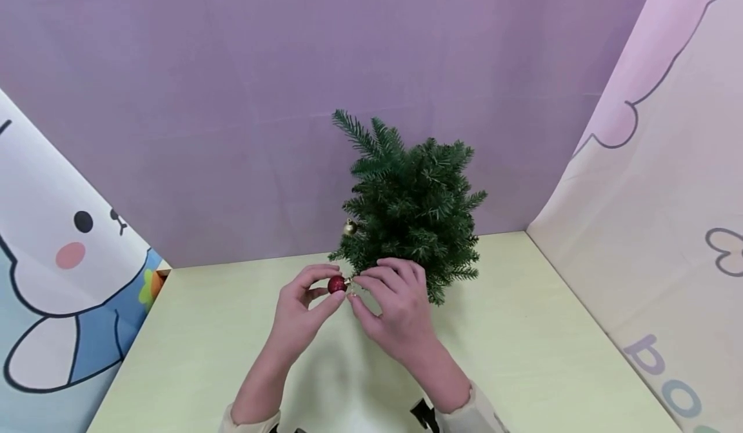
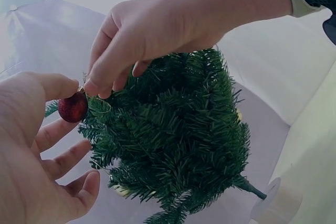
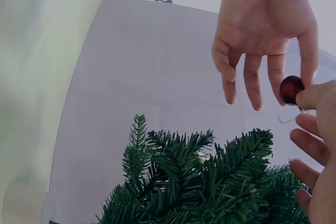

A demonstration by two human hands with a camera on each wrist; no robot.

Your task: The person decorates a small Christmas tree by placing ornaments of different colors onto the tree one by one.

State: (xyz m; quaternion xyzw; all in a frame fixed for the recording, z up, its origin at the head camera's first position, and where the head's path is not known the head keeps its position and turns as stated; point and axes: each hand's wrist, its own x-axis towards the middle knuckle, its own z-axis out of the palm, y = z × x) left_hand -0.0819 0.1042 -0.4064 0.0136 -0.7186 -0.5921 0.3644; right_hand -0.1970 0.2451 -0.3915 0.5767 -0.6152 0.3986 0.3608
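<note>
A small red bauble (image 1: 336, 284) with a gold cap is between both hands in the head view. My left hand (image 1: 298, 313) pinches the ball between thumb and forefinger, its other fingers spread in the left wrist view. At the cap, the thumb and fingertips of my right hand (image 1: 403, 310) pinch the bauble's top. A thin thread loop (image 3: 284, 115) hangs by the right fingers in the right wrist view. Just behind the hands stands a small green artificial Christmas tree (image 1: 415, 207). One gold bauble (image 1: 349, 227) hangs on its left side.
The pale table (image 1: 511, 355) has a purple cloth backdrop (image 1: 232, 130) behind it. Printed panels stand at both sides, the left one showing a cartoon animal (image 1: 64, 239). A pale round base (image 2: 278, 203) holds the tree's trunk (image 2: 254, 189).
</note>
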